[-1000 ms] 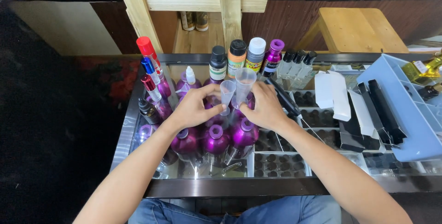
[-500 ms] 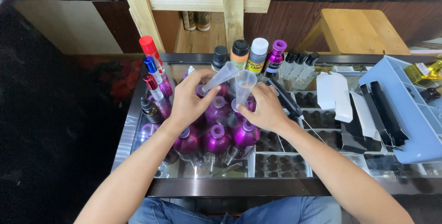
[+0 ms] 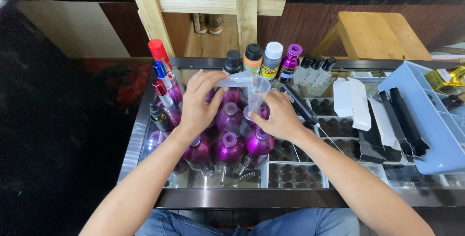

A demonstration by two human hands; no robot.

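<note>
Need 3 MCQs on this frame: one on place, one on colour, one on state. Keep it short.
1. Where is the blue tray?
A. at the right edge of the glass counter
B. on the wooden stool
C. on the person's lap

2. What colour is the cap of the tallest spray bottle at the left?
A. green
B. red
C. white

3. How is the clear cup in the left hand held?
A. upright
B. upside down on the counter
C. tipped on its side, mouth toward the upright cup that the right hand holds

Answers:
1. A, it lies on the counter's right end, next to the black and white boxes.
2. B, the cap is plainly red.
3. C, it lies about level, its open end over the upright cup's rim.
</note>
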